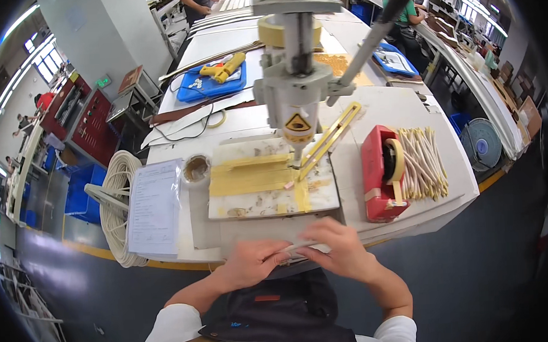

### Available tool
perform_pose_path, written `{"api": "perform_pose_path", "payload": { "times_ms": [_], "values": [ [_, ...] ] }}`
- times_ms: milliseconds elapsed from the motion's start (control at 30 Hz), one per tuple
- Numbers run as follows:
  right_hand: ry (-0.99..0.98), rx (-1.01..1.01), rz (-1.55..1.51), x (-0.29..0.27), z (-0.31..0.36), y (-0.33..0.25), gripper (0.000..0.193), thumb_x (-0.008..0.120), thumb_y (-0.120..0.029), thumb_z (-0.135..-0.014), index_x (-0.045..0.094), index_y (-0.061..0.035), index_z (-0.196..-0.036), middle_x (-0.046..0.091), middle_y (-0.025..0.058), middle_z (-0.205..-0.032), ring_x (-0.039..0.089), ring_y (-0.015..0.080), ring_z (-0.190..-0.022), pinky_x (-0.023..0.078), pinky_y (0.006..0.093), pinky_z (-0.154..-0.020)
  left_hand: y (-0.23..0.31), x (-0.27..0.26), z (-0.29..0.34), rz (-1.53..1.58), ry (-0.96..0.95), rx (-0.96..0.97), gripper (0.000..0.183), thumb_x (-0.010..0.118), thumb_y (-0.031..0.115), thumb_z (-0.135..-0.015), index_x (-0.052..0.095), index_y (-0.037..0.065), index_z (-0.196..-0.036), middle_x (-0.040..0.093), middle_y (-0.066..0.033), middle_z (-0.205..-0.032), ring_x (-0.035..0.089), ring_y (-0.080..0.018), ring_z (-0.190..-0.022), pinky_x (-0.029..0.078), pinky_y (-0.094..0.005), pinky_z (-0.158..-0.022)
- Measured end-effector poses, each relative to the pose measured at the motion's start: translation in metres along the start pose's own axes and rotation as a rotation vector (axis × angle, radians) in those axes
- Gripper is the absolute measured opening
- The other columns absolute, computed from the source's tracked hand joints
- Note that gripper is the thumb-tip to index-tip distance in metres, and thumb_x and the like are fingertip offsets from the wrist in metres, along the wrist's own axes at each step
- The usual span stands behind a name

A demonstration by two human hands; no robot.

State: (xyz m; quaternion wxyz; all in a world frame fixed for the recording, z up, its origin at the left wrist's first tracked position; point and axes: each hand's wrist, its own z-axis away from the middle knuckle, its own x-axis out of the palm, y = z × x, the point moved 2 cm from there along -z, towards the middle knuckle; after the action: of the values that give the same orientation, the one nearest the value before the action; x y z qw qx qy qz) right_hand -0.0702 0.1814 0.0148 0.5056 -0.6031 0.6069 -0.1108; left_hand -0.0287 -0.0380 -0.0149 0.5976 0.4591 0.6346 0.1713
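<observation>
In front of the table's near edge, my left hand [256, 259] is closed on one end of a short pale cord [295, 246]. My right hand [342, 249] pinches the same cord on the other side, its fingers partly smeared by motion. Just beyond them lies a white block [245, 208] with strips of yellow tape [240, 179] across its top. Over the block stands a grey hand-lever press [297, 89], its tip low near the tape. A slotted yellow metal guide [331, 140] slants up from the block beside that tip.
To the right stand a red tape dispenser [377, 193] and a pile of white cords with yellow ends [423, 163]. A sheet in a plastic sleeve [156, 208], a round tape roll [196, 169] and a large cord coil [112, 210] are at left. Farther back sits a blue tray [198, 93].
</observation>
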Motion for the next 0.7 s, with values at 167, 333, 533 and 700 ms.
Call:
{"api": "perform_pose_path", "payload": {
  "times_ms": [167, 333, 533, 700],
  "values": [
    [-0.3, 0.045, -0.138, 0.027, -0.015, 0.017, 0.015, 0.079, -0.005, -0.083, 0.074, -0.0056, -0.097, 0.071, 0.0089, -0.095, 0.07, 0.0267, -0.081, 0.057, 0.0355, -0.073, -0.004, -0.04, 0.036, 0.13, 0.056, -0.306, 0.021, 0.078, 0.015, -0.089, 0.076, 0.005, -0.108, 0.074, -0.0118, -0.089, 0.07, -0.0211, -0.075, 0.056, -0.0312, -0.069],
    [-0.134, 0.18, -0.157, 0.03, -0.042, 0.033, 0.012, 0.078, -0.003, -0.082, 0.075, -0.0033, -0.094, 0.073, 0.0109, -0.093, 0.07, 0.0278, -0.085, 0.057, 0.0356, -0.075, -0.018, -0.125, 0.048, -0.239, 0.249, -0.288, 0.016, 0.08, 0.014, -0.086, 0.077, 0.005, -0.1, 0.074, -0.0102, -0.088, 0.068, -0.02, -0.07, 0.053, -0.0317, -0.06],
    [0.147, 0.103, 0.23, 0.055, -0.052, 0.078, 0.013, 0.082, -0.005, -0.076, 0.073, -0.0047, -0.087, 0.073, 0.007, -0.09, 0.063, 0.0257, -0.083, 0.052, 0.0356, -0.077, -0.086, -0.117, 0.014, -0.175, 0.359, -0.165, 0.017, 0.079, 0.013, -0.085, 0.076, 0.003, -0.098, 0.073, -0.0115, -0.088, 0.066, -0.0236, -0.065, 0.05, -0.0334, -0.057],
    [0.227, 0.069, 0.302, 0.055, -0.051, 0.083, 0.015, 0.083, -0.008, -0.075, 0.073, -0.006, -0.086, 0.072, 0.006, -0.091, 0.062, 0.0263, -0.087, 0.051, 0.0362, -0.077, -0.107, -0.111, 0.013, -0.316, 0.365, -0.167, 0.014, 0.078, 0.013, -0.085, 0.074, 0.003, -0.095, 0.073, -0.0105, -0.087, 0.065, -0.024, -0.064, 0.05, -0.0327, -0.057]
  ]
}}
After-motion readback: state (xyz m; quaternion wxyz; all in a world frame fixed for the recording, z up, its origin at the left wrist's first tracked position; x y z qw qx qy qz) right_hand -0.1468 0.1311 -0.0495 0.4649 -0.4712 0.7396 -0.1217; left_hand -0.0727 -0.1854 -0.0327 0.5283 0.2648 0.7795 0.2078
